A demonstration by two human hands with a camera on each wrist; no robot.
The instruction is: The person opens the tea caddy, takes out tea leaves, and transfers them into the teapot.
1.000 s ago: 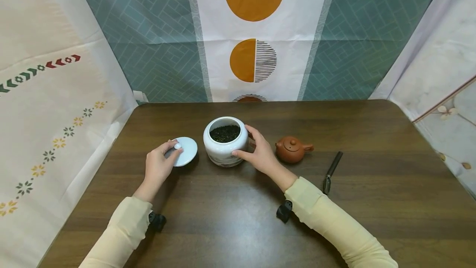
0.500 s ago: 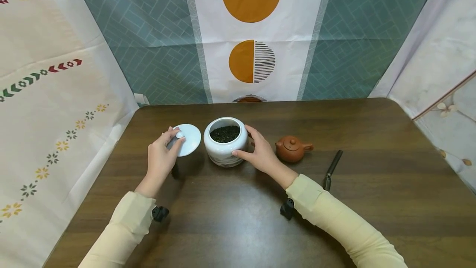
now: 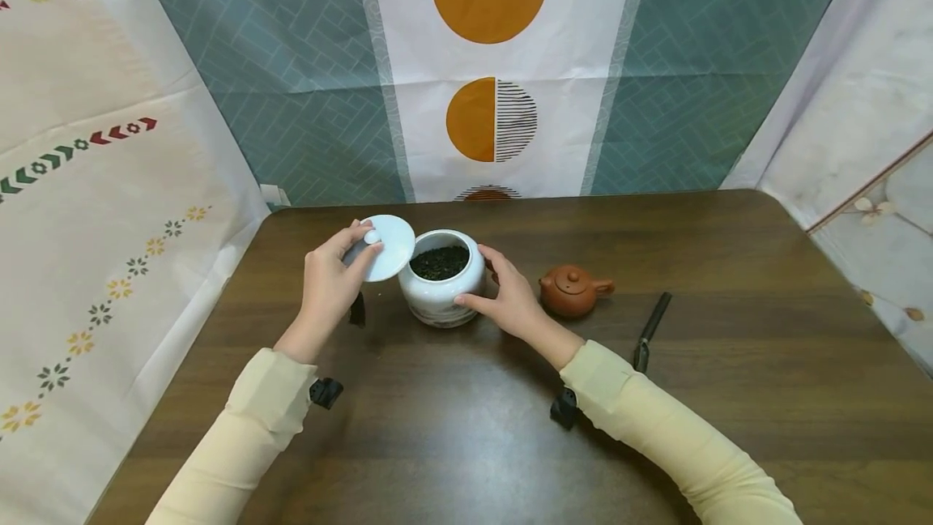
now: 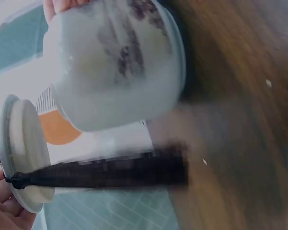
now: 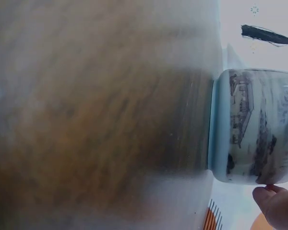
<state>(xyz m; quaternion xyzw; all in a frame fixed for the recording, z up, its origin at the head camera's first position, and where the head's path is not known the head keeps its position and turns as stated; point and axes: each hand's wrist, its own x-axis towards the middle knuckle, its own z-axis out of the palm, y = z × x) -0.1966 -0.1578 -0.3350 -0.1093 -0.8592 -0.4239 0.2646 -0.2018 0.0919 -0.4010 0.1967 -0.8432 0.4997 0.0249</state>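
My left hand (image 3: 328, 278) pinches the knob of a white porcelain lid (image 3: 394, 249), held up and tilted at the left rim of a white jar (image 3: 437, 298). A dark tassel (image 4: 115, 170) dangles from the lid, whose thick pale underside (image 4: 26, 148) faces the jar in the left wrist view. Dark, loose tea leaves (image 3: 440, 263) show inside the uncovered jar. On the jar's right side, my right hand (image 3: 513, 302) grips it between thumb and fingers. The right wrist view shows a dark landscape painted on the jar's wall (image 5: 259, 124), with its base on the table.
A small brown clay teapot (image 3: 571, 292) stands right of my right hand. Farther right lies a thin dark tool (image 3: 651, 330), its near end close to my right sleeve. The wooden table (image 3: 466, 428) ends at a hanging patterned cloth (image 3: 321, 104) behind.
My left hand has raised the lid and carried it right and away from me, up to the jar's rim. The right hand keeps its grip on the jar, which stays in place.
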